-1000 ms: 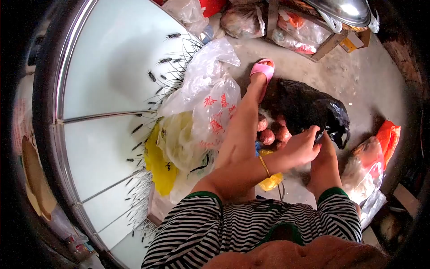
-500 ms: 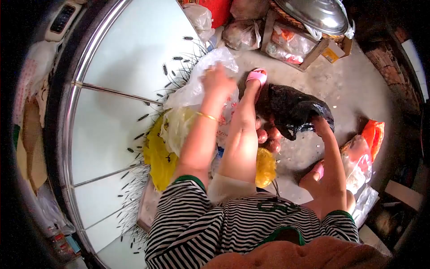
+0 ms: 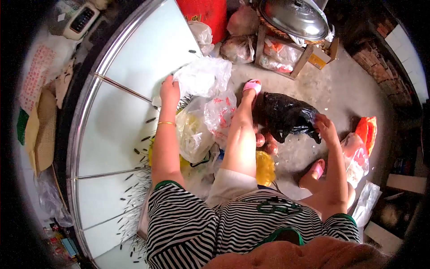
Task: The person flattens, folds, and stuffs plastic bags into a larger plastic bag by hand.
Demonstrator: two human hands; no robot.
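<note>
My left hand (image 3: 169, 91) is closed on the edge of a white plastic bag (image 3: 204, 77), in front of the pale cabinet panels. Below it hang more clear bags, one with red print (image 3: 220, 115) and one with something yellow inside (image 3: 193, 130). On the right, my right hand (image 3: 326, 127) grips the mouth of a black plastic bag (image 3: 289, 114) lying on the floor. What is inside the black bag is hidden. Round reddish onions or similar produce (image 3: 270, 147) lie between the black bag and my leg. A yellow mesh bag (image 3: 265, 168) sits closer to me.
A wooden crate (image 3: 295, 71) of bagged goods stands at the back under a metal lid (image 3: 298, 18), beside a red bucket (image 3: 208, 18). Glossy white cabinet panels (image 3: 112, 125) line the left. Red and clear bags (image 3: 358, 148) lie at right.
My left hand has moved left and slightly down, drawing the white bag's edge toward the panels. My right hand has come out of the black bag's opening to its rim.
</note>
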